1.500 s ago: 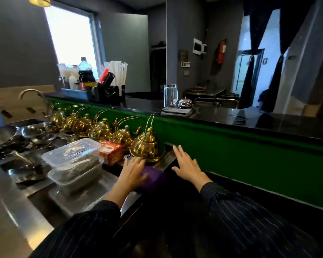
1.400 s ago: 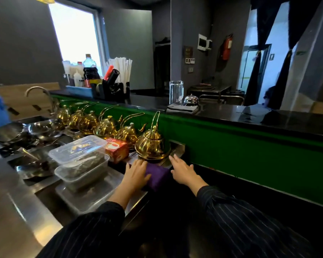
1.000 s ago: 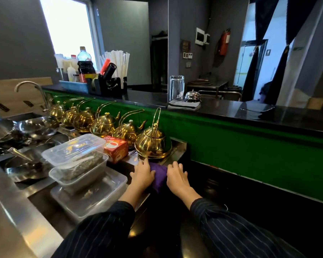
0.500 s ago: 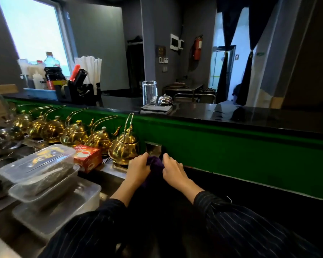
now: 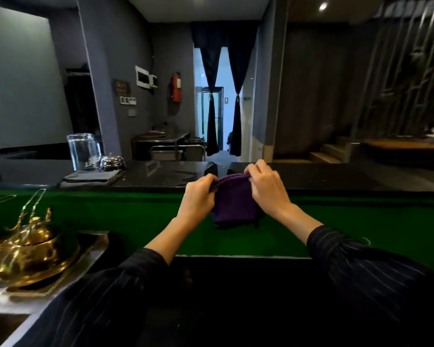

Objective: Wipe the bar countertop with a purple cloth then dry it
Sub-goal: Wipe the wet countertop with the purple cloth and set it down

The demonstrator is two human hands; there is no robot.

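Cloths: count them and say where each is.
2. The purple cloth hangs between the left hand and right hand, in front of the countertop. A folded grey cloth lies on it at left, by the glass. Others may be out of frame.

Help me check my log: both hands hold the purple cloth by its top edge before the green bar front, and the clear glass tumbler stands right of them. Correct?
No. The head view shows the clear glass tumbler left of the hands, not right. The rest holds: left hand and right hand grip the purple cloth by its top edge before the green bar front.
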